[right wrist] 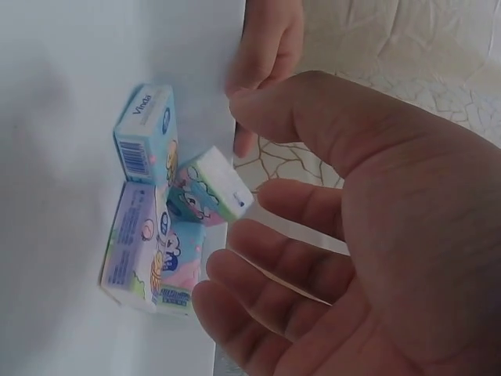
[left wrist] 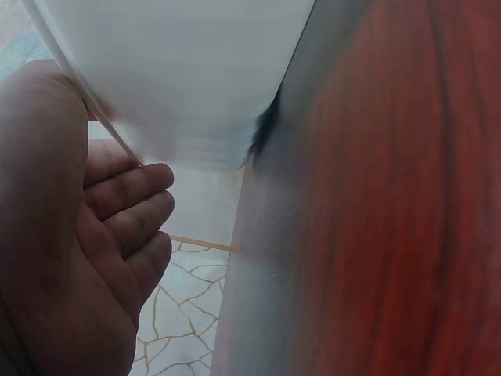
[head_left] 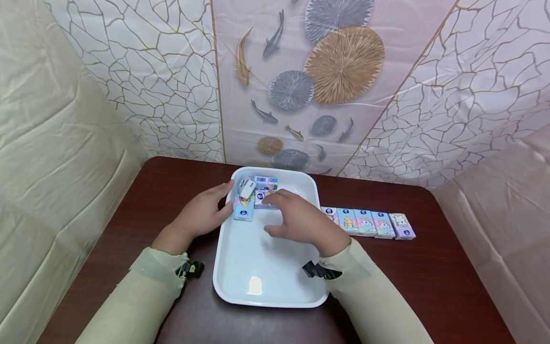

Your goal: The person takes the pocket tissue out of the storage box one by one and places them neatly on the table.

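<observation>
My left hand (head_left: 199, 214) holds the left rim of a white plastic tray (head_left: 258, 258). Its thumb laps over the rim while the other fingers lie along the outer wall in the left wrist view (left wrist: 129, 211). Over the tray hovers my right hand (head_left: 296, 217), fingers loosely bent and nothing between them. Below its fingertips, small Vinda tissue packs gather in the far left corner: a light blue pack (right wrist: 147, 133), a purple pack (right wrist: 133, 243), a barcoded pack (head_left: 266, 180) along the far wall, and a tilted pack (right wrist: 211, 188) propped on the others.
Right of the tray, a row of several more tissue packs (head_left: 365, 222) lies on the dark red-brown table (head_left: 429, 277), its near end partly behind my right forearm. A patterned cloth (head_left: 275, 119) hangs behind the table, with plain beige cloth (head_left: 64, 143) at the sides.
</observation>
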The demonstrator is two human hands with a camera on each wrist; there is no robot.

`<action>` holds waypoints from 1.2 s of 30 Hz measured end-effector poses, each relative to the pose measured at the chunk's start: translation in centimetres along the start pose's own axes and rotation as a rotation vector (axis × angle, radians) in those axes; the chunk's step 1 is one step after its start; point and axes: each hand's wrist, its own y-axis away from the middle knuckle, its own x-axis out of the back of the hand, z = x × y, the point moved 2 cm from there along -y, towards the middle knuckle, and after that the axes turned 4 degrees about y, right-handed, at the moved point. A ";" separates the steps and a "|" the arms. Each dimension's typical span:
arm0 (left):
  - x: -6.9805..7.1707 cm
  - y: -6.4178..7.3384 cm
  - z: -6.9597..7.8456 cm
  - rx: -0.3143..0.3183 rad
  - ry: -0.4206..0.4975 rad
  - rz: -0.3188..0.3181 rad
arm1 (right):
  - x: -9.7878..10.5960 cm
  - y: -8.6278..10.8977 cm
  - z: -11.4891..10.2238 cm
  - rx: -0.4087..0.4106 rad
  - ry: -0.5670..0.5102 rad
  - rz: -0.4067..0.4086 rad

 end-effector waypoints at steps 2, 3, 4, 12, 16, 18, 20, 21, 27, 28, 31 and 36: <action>0.0 0.0 0.0 -0.001 -0.002 -0.002 | 0.0 -0.5 -0.1 -0.011 0.007 -0.015; 0.0 0.0 0.0 -0.001 -0.001 -0.002 | 0.0 -0.7 -0.2 -0.015 0.010 -0.021; 0.1 0.0 0.0 0.001 0.000 -0.002 | -0.1 -0.9 -0.2 -0.020 0.011 -0.027; 0.1 -0.1 -0.1 0.006 0.008 -0.005 | -0.9 -2.5 -0.2 -0.014 0.045 -0.056; 0.1 -0.2 -0.1 0.010 0.004 -0.014 | -1.1 -3.1 -0.5 -0.023 0.066 -0.068; 0.1 -0.2 0.0 0.012 0.005 -0.020 | -1.2 -3.5 -0.6 -0.031 0.074 -0.078; 0.2 -0.1 0.1 0.011 0.009 -0.024 | -1.3 -3.8 -0.7 -0.035 0.083 -0.086; 0.1 -0.2 0.1 0.008 0.009 -0.025 | -1.3 -3.9 -0.8 -0.037 0.092 -0.089; 0.1 -0.3 0.1 -0.015 0.013 -0.020 | -1.6 -4.7 -0.8 -0.048 0.124 -0.092; 0.1 -0.3 0.1 -0.014 0.015 -0.018 | -1.7 -4.9 -0.8 -0.048 0.123 -0.093; 0.1 -0.2 0.1 -0.007 0.014 -0.016 | -1.9 -5.2 -0.9 -0.046 0.127 -0.099; 0.2 -0.1 0.1 0.002 0.016 -0.014 | -2.4 -5.6 -1.0 -0.063 0.140 -0.112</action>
